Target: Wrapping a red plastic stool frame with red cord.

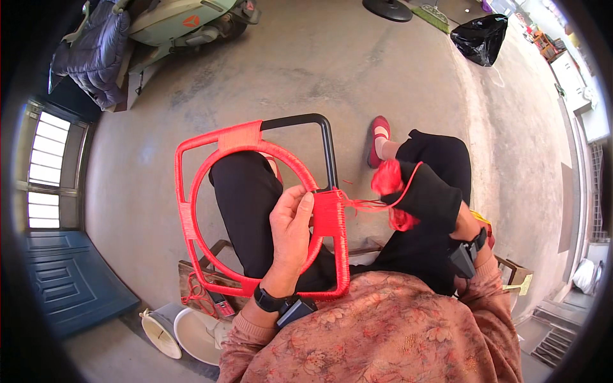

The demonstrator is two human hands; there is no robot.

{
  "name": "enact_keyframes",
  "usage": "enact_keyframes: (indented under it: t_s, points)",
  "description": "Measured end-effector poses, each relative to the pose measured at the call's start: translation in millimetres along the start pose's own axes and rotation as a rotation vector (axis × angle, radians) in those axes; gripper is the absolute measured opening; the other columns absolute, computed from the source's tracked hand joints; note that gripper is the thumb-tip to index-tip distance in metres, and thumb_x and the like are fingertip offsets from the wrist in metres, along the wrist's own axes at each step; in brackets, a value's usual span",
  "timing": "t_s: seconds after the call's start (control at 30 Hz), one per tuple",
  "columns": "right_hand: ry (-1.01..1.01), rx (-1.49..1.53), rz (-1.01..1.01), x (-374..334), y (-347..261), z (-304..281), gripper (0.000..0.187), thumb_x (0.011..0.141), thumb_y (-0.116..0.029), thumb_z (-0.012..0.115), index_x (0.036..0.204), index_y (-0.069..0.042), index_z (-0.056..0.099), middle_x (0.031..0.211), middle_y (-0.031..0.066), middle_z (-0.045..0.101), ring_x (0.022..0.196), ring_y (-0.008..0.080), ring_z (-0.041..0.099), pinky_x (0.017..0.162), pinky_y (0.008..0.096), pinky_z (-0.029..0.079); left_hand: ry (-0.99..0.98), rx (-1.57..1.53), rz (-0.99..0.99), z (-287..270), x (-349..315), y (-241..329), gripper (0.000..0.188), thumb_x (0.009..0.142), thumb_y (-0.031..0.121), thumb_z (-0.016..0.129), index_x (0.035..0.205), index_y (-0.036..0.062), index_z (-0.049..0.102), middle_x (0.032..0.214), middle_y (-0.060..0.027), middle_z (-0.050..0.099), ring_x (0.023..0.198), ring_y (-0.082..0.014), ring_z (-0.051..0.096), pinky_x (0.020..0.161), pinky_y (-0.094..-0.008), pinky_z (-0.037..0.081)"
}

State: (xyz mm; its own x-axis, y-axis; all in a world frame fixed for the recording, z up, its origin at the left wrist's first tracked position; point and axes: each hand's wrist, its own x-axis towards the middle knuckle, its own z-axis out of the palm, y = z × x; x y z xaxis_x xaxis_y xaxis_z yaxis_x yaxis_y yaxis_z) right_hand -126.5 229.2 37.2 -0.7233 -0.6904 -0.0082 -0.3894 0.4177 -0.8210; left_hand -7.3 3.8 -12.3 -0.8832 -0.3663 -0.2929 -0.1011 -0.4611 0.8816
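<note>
A square metal frame with a round inner ring [330,214] rests over my left leg. Red cord is wound around most of it, while its far right corner shows bare black tubing [330,153]. My left hand [294,220] grips the ring's right side beside the wide wrapped band, thumb on top. To the right of the frame, my right hand [426,198] wears a black glove and is closed around a bundle of red cord [387,179]. Several strands [367,205] run from the band to that hand. Its fingertips are hidden by the glove and cord.
At my left, a low wooden surface [220,281] holds loose red cord [198,297] and a small dark device [221,305]. Pale buckets [191,335] stand near a blue door [76,274]. Farther off are a scooter [172,25], a broom [432,18] and a black plastic bag [479,39].
</note>
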Motion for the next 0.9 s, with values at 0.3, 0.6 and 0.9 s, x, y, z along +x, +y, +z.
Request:
enact_keyframes:
  t_s: [0.3, 0.6, 0.9]
  points:
    - [0.49, 0.396, 0.441, -56, 124, -139, 0.027, 0.085, -0.018, 0.066, 0.107, -0.003, 0.061, 0.091, 0.0059, 0.065, 0.082, 0.0197, 0.063, 0.075, 0.0333, 0.051, -0.055, -0.102, -0.132, -1, 1, 4, 0.014, 0.097, 0.018, 0.055, 0.098, 0.0056, 0.06, 0.081, 0.0038, 0.059, 0.07, -0.0022, 0.055, 0.059, -0.0185, 0.047]
    - [1.143, 0.876, 0.262, -118, 195, -173, 0.013, 0.086, -0.019, 0.066, 0.09, -0.011, 0.056, 0.082, 0.0015, 0.059, 0.073, 0.0156, 0.06, 0.068, 0.0283, 0.049, 0.028, -0.14, -0.035, 3, 3, 1, 0.014, 0.095, 0.014, 0.057, 0.103, 0.0033, 0.058, 0.09, -0.0007, 0.063, 0.075, -0.0049, 0.058, 0.063, -0.0201, 0.048]
    - [0.208, 0.839, 0.338, -48, 204, 53, 0.031, 0.095, -0.017, 0.054, 0.12, 0.0, 0.054, 0.103, 0.0033, 0.061, 0.092, 0.0127, 0.058, 0.086, 0.0254, 0.045, -0.039, -0.177, -0.084, 0, 5, -2, 0.014, 0.096, 0.013, 0.055, 0.106, 0.004, 0.059, 0.087, 0.0019, 0.063, 0.071, -0.0032, 0.057, 0.061, -0.0177, 0.046]
